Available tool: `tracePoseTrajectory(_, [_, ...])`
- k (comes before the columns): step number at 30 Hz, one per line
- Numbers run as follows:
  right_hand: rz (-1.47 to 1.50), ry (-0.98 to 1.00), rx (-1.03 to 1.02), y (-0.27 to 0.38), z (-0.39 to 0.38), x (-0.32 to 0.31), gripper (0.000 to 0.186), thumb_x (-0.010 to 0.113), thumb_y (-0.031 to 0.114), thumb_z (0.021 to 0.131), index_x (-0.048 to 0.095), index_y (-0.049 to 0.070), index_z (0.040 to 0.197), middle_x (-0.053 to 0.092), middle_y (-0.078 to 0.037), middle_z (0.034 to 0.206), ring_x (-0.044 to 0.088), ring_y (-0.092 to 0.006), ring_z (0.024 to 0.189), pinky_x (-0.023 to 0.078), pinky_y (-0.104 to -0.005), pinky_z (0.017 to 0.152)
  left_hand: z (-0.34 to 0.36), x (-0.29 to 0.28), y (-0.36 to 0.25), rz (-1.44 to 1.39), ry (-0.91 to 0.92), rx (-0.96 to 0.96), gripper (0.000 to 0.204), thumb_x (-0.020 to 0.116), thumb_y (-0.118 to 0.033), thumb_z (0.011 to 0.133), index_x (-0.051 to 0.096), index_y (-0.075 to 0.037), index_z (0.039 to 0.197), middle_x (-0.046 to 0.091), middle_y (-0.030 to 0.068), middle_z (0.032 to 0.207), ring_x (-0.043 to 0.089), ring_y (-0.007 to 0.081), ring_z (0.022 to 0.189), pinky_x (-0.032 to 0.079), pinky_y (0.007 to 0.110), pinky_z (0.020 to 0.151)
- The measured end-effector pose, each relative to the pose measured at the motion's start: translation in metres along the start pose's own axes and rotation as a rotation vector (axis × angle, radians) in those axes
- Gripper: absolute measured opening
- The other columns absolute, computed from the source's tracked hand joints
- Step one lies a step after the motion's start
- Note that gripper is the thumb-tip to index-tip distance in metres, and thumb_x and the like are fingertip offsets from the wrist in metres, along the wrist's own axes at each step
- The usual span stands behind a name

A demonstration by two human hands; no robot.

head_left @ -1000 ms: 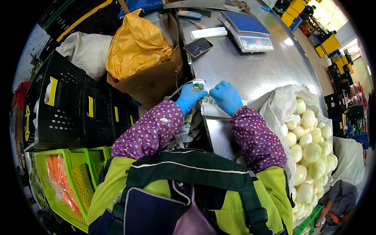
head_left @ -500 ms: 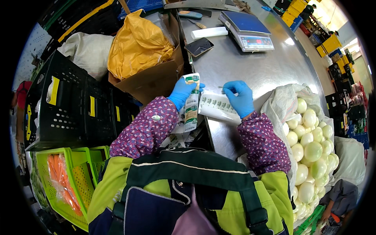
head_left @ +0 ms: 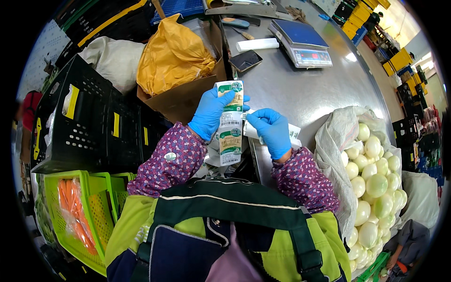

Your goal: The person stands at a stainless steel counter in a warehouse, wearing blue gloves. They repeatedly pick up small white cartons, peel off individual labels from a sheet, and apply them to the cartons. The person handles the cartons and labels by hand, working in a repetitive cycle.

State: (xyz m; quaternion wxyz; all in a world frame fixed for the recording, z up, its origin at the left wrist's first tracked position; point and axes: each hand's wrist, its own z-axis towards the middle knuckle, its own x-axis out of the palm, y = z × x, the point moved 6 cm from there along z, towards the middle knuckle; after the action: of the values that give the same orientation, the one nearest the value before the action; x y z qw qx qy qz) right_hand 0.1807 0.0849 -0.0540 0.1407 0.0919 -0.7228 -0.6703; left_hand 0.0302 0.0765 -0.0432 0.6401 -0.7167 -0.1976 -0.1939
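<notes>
Right hand (head_left: pixel 271 132) nearer, label strip (head_left: pixel 230 137) — across left fingers (head_left: pixel 246 107)

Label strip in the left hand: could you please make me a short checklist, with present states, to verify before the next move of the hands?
1. Label strip held by the left hand: ok, between thumb and fingers.
2. Strip's printed side facing the camera: ok.
3. Strip supported by the table: not ok, its lower end hangs beside the table's edge.
4. Right hand firmly gripping the small white piece near it: cannot tell, fingers hide the contact.
5. Phone apart from both hands: ok.
6. Scale display lit: ok.
</notes>
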Motion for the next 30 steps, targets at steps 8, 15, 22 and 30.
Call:
tracePoseTrajectory(8, [-0.013,-0.075,-0.090,0.004,-0.005,0.013,0.012,0.067,0.008,0.073,0.062,-0.001,0.078,0.054,0.003,0.057,0.042,0.0004,0.048,0.034,-0.0150,0.043,-0.007,0.004,0.001,0.023,-0.040,0.056,0.030,0.046,-0.012,0.088,0.045,0.005,0.114,0.059,0.0194,0.099,0.062,0.0253,0.086,0.054,0.033,0.072])
tracePoseTrajectory(15, [-0.080,-0.068,-0.158,0.002,-0.001,0.017,0.012,0.067,0.010,0.073,0.062,-0.001,0.077,0.054,0.002,0.058,0.044,-0.0013,0.049,0.036,-0.0167,0.044,-0.013,0.009,-0.003,0.036,-0.052,0.090,0.030,0.047,-0.010,0.088,0.045,0.004,0.115,0.059,0.0190,0.099,0.062,0.0248,0.086,0.053,0.033,0.073])
tracePoseTrajectory(22, [-0.611,-0.009,-0.005,0.003,0.021,0.000,0.030,0.070,0.028,0.072,0.060,0.000,0.079,0.059,-0.004,0.063,0.051,-0.0079,0.053,0.041,-0.0201,0.050,-0.011,0.001,-0.001,-0.046,-0.024,0.104,0.034,0.046,-0.010,0.088,0.042,0.004,0.119,0.057,0.0202,0.104,0.060,0.0269,0.091,0.052,0.035,0.077])
tracePoseTrajectory(30, [-0.264,0.352,0.133,-0.014,-0.001,0.027,0.019,0.068,0.017,0.074,0.061,0.000,0.080,0.061,-0.005,0.066,0.053,-0.0071,0.057,0.044,-0.0208,0.053,-0.003,0.000,-0.029,-0.225,0.083,0.047,0.037,0.047,-0.017,0.088,0.040,0.004,0.119,0.054,0.0213,0.108,0.056,0.0300,0.100,0.049,0.038,0.083])
